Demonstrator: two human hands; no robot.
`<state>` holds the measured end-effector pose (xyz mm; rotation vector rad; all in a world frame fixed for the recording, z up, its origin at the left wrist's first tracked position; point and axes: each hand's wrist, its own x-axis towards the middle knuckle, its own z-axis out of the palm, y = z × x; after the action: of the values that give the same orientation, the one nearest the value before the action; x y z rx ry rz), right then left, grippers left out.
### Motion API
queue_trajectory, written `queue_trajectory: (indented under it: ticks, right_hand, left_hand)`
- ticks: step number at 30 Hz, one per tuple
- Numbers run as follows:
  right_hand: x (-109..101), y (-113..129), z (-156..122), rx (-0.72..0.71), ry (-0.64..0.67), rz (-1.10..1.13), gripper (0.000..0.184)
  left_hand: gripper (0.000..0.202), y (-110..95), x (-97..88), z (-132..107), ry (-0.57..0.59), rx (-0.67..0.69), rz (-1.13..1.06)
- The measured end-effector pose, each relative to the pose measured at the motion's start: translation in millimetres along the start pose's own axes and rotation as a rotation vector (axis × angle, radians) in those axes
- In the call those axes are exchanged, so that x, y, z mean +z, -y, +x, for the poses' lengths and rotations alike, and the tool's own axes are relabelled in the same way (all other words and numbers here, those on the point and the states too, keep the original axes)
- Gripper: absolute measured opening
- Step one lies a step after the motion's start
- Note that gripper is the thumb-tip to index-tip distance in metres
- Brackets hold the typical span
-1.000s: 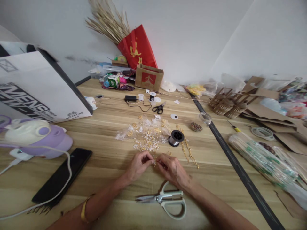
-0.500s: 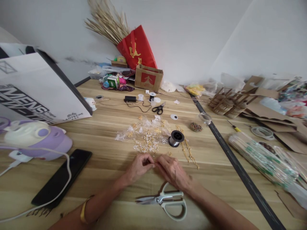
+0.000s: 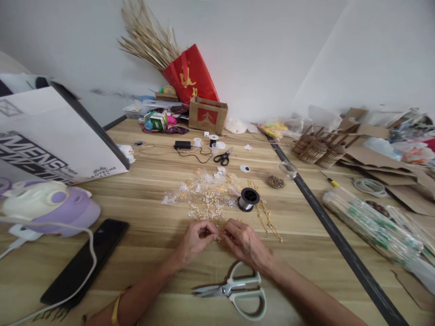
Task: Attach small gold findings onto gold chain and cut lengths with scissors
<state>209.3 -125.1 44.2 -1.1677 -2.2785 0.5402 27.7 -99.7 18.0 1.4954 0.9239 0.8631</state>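
My left hand (image 3: 197, 240) and my right hand (image 3: 245, 243) meet fingertip to fingertip over the wooden table (image 3: 152, 190), both pinched on a tiny gold bead piece (image 3: 219, 237) between them. Just beyond lies a scatter of gold and silver beads (image 3: 207, 199) on clear plastic. A spool of thin wire (image 3: 248, 199) stands to the right of the beads, with gold chains (image 3: 267, 217) beside it. Pale green scissors (image 3: 238, 290) lie near the front edge, under my right wrist.
A black phone (image 3: 86, 260), a purple device (image 3: 50, 208) with a white cable and a white paper bag (image 3: 50, 136) are at left. Black scissors (image 3: 222, 157), spools and a red bag (image 3: 190, 77) sit at the back. Wrapped sticks (image 3: 370, 226) and cardboard pieces (image 3: 374, 158) fill the right.
Both hands have stayed pinched together at the same spot, with small finger movements. The view has tilted slightly, shifting everything a little.
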Motion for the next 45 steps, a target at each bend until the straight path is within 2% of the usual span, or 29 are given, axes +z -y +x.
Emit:
queue_trajectory:
  ticks: [15,24,30,36,39,45]
  right_hand:
    - [2.0,-0.8,-1.2,0.001,0.033,0.021,0.017]
    - [4.9,-3.1,-2.9,0.014,0.027,0.057,0.016]
    - [10.5,-0.7,-0.5,0.136,-0.063,0.305,0.016]
    - [21.1,-5.4,0.1,0.339,-0.011,0.730,0.027]
    - [22.3,-6.4,0.6,0.372,-0.016,0.779,0.031]
    - [20.5,-6.0,0.6,0.343,-0.044,0.700,0.028]
  left_hand:
    - [0.009,-0.8,1.4,-1.3,0.005,-0.035,0.032]
    - [0.008,0.7,6.2,-4.3,0.005,0.062,0.101]
    - [0.007,0.1,6.2,-4.4,-0.039,0.065,0.081]
    - [0.007,-6.2,3.4,-3.6,-0.041,0.029,-0.045]
    - [0.010,-8.3,2.6,-3.1,-0.042,0.017,-0.076]
    - [0.013,-4.3,3.3,-2.5,-0.037,0.027,-0.026]
